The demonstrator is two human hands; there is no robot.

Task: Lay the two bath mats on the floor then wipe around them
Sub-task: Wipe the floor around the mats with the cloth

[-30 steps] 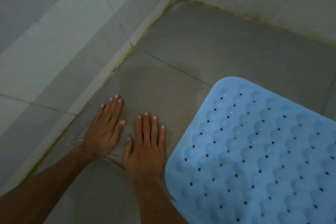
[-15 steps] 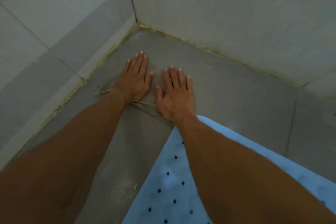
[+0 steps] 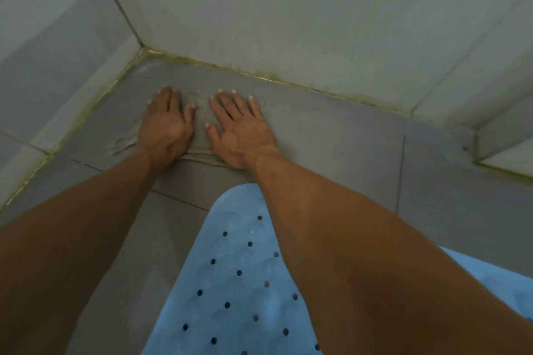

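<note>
A thin grey cloth (image 3: 201, 116) lies flat on the grey floor tiles near the corner of two walls. My left hand (image 3: 167, 127) and my right hand (image 3: 242, 131) press on it side by side, palms down and fingers spread, pinning it to the floor. A light blue bath mat (image 3: 230, 282) with rows of small holes lies on the floor beneath my forearms, its rounded corner just short of my right wrist. Only this one mat is in view; my right arm covers part of it.
Pale tiled walls (image 3: 288, 8) meet the floor close beyond my fingertips and on the left, with yellowish grout (image 3: 259, 75) along the joint. A low tiled ledge (image 3: 504, 135) juts out at the right. Bare floor tile (image 3: 331, 138) lies between the cloth and that ledge.
Both hands have slid the cloth forward from beside the mat's left edge into the corner, then slightly right along the far wall. The mat has stayed where it was.
</note>
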